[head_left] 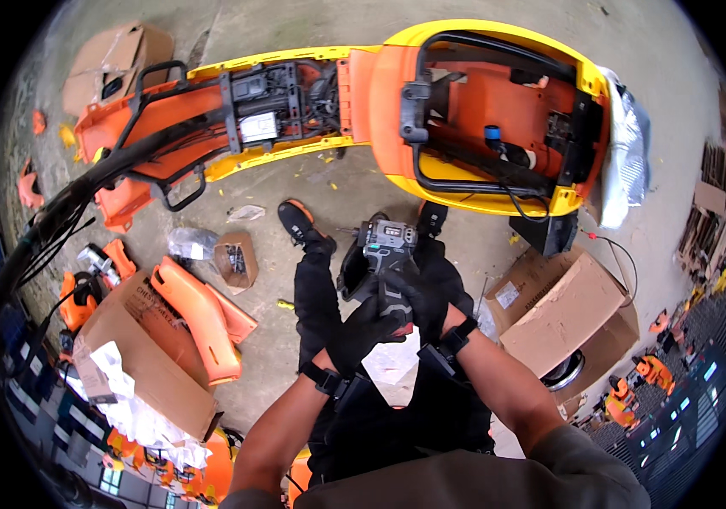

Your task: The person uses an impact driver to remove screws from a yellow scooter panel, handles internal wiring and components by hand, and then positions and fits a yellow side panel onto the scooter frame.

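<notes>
A grey and black cordless drill (390, 246) lies over my lap, its bit end pointing left. My right hand (418, 299), in a black glove, is closed on the drill's handle. Lower down, my left hand (367, 329), also gloved in black, is closed about the bottom of the handle, near a reddish part at its base. The fingers are partly hidden by the drill and the gloves. Beyond my feet stands a yellow and orange vehicle body (388, 110) with black tubes, wiring and a white box (258, 126) in its frame.
On the left, an open carton (138, 348) holds orange panels (197, 318), and a small box of hardware (236, 261) is beside a plastic bag (192, 243). To the right are an open carton (562, 314) and silver wrapping (626, 157). Flattened cardboard (706, 204) lies at the far right.
</notes>
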Demonstrator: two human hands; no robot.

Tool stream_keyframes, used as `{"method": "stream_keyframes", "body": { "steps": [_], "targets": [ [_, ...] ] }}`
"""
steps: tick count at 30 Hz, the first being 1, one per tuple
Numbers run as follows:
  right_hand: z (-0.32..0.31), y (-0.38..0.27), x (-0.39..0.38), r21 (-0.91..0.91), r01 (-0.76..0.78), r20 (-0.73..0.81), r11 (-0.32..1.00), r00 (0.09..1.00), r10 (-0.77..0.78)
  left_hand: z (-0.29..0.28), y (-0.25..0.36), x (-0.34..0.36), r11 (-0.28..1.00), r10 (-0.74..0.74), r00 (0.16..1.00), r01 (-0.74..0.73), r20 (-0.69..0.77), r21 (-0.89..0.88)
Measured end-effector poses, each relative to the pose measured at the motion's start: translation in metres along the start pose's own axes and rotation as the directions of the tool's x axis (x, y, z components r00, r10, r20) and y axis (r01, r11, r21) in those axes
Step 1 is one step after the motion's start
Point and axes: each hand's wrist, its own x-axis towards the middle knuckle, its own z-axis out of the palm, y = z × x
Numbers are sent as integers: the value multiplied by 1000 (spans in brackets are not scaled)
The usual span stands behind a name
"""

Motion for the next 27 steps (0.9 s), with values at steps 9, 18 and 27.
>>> {"method": "stream_keyframes", "body": {
  "steps": [9, 18, 27],
  "targets": [
    [1, -21, -43, 122, 12, -52, 992, 999, -5, 25, 17, 8, 831, -25, 998, -8, 53, 557],
    [-99, -10, -77, 498, 85, -126, 863, 992, -25, 92, 69, 30, -245, 567, 766, -192, 301, 950],
    [-129, -26, -136, 320, 266, -412, 909, 903, -119, 136, 82, 101, -373, 627, 655, -223, 422, 901]
  ]
}}
